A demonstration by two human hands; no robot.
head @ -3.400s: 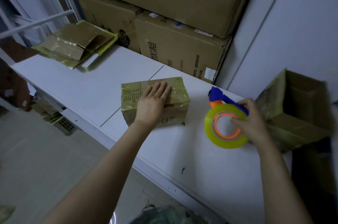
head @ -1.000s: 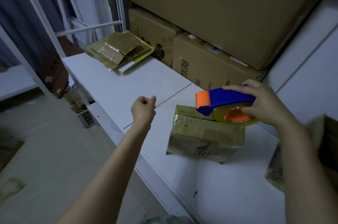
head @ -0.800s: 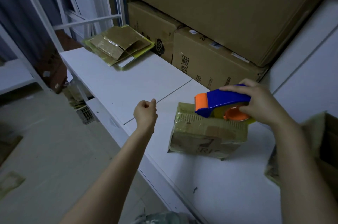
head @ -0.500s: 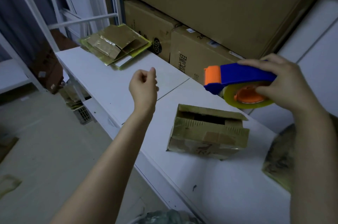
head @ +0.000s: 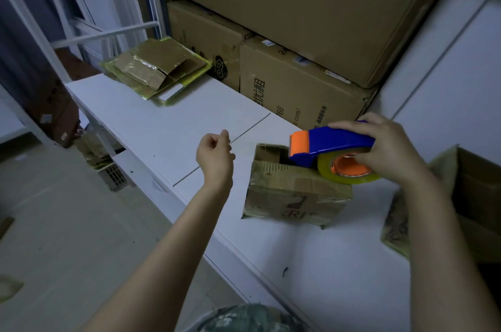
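Note:
A small cardboard box (head: 292,193) wrapped in yellowish tape stands on the white table (head: 168,128). Its top shows a dark gap at the far side. My right hand (head: 385,152) grips a blue and orange tape dispenser (head: 330,141) with a yellow tape roll (head: 349,177). The dispenser's orange nose sits just over the box's top. My left hand (head: 215,158) hovers left of the box, apart from it. Its fingers are curled with thumb and fingertip pressed together, and I see nothing between them.
Large cardboard cartons (head: 298,93) are stacked against the wall behind the table. A pile of flattened taped boxes (head: 157,68) lies at the table's far left end. An open taped box (head: 466,196) stands at the right edge. The floor drops away left of the table.
Since half a second ago my right hand has lowered the dispenser back down onto the box's top. My left hand has sunk slightly and stays curled.

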